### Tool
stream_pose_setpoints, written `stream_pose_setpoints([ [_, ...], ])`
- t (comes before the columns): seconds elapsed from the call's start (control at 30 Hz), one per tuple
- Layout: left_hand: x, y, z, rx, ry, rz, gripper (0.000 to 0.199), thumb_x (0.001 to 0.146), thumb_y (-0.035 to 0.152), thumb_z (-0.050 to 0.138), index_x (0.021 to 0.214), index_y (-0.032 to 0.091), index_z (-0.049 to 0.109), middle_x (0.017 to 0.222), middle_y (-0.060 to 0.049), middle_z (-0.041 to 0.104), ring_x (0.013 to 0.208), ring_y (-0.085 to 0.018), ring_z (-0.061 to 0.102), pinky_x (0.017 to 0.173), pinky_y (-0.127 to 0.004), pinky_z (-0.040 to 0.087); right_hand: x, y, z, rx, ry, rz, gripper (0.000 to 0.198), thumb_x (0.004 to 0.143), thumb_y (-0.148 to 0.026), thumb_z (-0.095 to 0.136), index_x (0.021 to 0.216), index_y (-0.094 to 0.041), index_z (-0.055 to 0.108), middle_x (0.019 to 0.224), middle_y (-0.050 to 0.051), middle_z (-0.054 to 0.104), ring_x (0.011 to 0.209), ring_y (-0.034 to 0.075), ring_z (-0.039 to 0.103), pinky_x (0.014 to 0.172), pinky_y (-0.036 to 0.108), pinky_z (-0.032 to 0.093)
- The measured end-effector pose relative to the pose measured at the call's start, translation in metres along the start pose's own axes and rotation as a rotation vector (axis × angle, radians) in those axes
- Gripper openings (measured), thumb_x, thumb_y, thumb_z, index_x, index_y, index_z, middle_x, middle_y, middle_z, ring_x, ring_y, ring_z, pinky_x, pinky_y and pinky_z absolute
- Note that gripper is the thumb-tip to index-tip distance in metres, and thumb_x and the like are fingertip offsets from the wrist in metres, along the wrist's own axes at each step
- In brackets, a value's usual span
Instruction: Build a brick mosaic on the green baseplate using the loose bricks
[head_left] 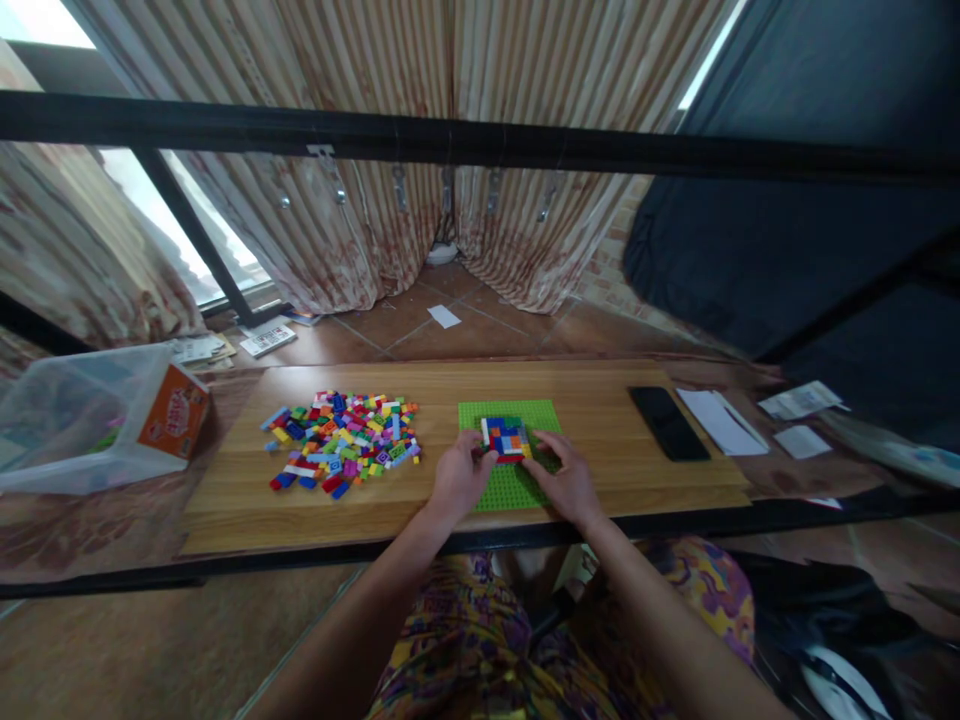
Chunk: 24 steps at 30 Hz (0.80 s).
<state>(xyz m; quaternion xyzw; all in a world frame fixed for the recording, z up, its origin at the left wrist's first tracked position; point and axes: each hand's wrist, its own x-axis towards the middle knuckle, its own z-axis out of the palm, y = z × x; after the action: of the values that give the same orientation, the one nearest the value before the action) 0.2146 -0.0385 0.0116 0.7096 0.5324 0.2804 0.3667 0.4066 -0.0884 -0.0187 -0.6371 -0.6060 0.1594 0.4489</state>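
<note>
A small build of toy bricks (507, 437), in blue, red, white, orange and grey, sits on a green studded baseplate (517, 495). My left hand (459, 475) grips its left side, with the thumb at the near corner and the fingers along the edge. On the opposite side, my right hand (564, 480) holds the build between a bent thumb and index finger, near a yellow brick at the corner. Fingers hide parts of the build's edges. Left of the baseplate lies a heap of loose toy bricks (345, 440) in many colours.
A wooden board (600, 400) lies under the bricks. Right of the baseplate are a black phone (667, 423) and white paper (720, 425) with a pen. A clear plastic bin (90, 400) stands far left. A black bar (480, 140) crosses before the curtains.
</note>
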Motion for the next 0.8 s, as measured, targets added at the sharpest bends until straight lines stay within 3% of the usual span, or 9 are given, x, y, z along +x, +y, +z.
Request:
stream_pose_setpoints([
  [0.2, -0.028, -0.023, -0.02, -0.217, 0.055, 0.115, 0.015, 0.087, 0.022, 0.052, 0.1, 0.018, 0.057, 0.084, -0.003, 0.067, 0.077, -0.015, 0.065, 0.069, -0.026, 0.05, 0.003, 0.011, -0.003, 0.141, 0.098, 0.082, 0.031, 0.08, -0.036, 0.059, 0.105, -0.018, 0.066, 0.098, 0.009, 0.066, 0.087, 0.02, 0.063, 0.083, 0.039, 0.052],
  [0.33, -0.046, -0.041, -0.044, -0.145, 0.132, 0.197, 0.012, 0.087, 0.023, 0.052, 0.096, 0.019, 0.059, 0.086, -0.003, 0.066, 0.078, -0.015, 0.064, 0.073, -0.027, 0.052, 0.006, 0.009, -0.003, 0.17, 0.223, 0.168, 0.029, 0.083, -0.038, 0.055, 0.098, -0.017, 0.067, 0.095, 0.01, 0.068, 0.087, 0.021, 0.064, 0.083, 0.041, 0.051],
  [0.43, -0.055, -0.054, -0.061, -0.062, 0.177, 0.231, 0.013, 0.088, 0.023, 0.052, 0.096, 0.018, 0.06, 0.087, -0.005, 0.066, 0.08, -0.016, 0.064, 0.074, -0.028, 0.052, 0.008, -0.009, 0.002, 0.147, 0.255, 0.145, 0.027, 0.085, -0.038, 0.054, 0.095, -0.017, 0.068, 0.095, 0.01, 0.07, 0.088, 0.022, 0.064, 0.082, 0.041, 0.051],
  [0.57, -0.066, -0.067, -0.072, 0.045, 0.198, 0.279, 0.011, 0.088, 0.023, 0.051, 0.091, 0.019, 0.061, 0.086, -0.005, 0.067, 0.082, -0.017, 0.063, 0.077, -0.03, 0.051, 0.009, -0.046, 0.02, 0.121, 0.132, -0.001, 0.023, 0.087, -0.035, 0.053, 0.094, -0.02, 0.07, 0.097, 0.009, 0.07, 0.091, 0.021, 0.065, 0.082, 0.038, 0.052],
  [0.8, -0.072, -0.07, -0.071, 0.063, 0.189, 0.239, 0.011, 0.088, 0.022, 0.05, 0.09, 0.019, 0.061, 0.082, -0.004, 0.064, 0.08, -0.017, 0.062, 0.076, -0.03, 0.05, 0.016, -0.088, 0.075, 0.039, -0.254, -0.143, 0.023, 0.087, -0.024, 0.05, 0.099, -0.023, 0.069, 0.096, 0.006, 0.069, 0.088, 0.019, 0.064, 0.082, 0.035, 0.051],
])
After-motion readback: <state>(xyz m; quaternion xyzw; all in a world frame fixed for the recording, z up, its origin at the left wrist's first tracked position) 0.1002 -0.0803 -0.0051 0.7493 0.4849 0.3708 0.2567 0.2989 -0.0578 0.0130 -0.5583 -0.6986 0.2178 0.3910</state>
